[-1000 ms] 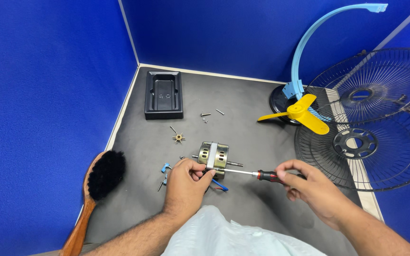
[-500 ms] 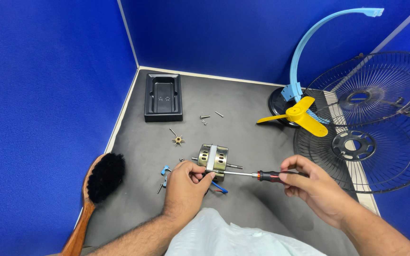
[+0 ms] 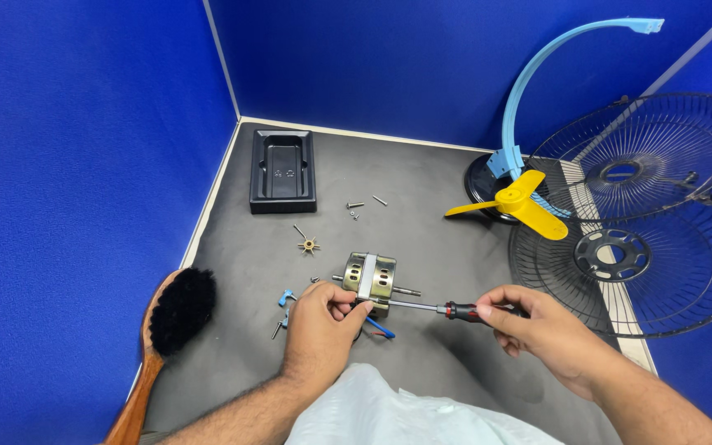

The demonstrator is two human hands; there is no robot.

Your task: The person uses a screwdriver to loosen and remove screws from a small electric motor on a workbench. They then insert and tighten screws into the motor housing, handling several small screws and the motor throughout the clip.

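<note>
Now, both hands work on a brass-coloured metal fan motor [image 3: 368,278] near the grey surface's [image 3: 422,189] front edge.
Left hand [image 3: 320,327] pinches the motor's base; right hand's [image 3: 537,328] grip is closed around a red-and-black-handled screwdriver [image 3: 447,309], tip at the motor.

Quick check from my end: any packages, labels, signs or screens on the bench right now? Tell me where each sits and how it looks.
Black plastic packaging tray: far left corner of the grey mat, rectangular, moulded recesses, empty.
White band on the brass-coloured motor: mid-mat, by the left hand; whether it is a label is unclear.
No signs or screens in view.
</note>
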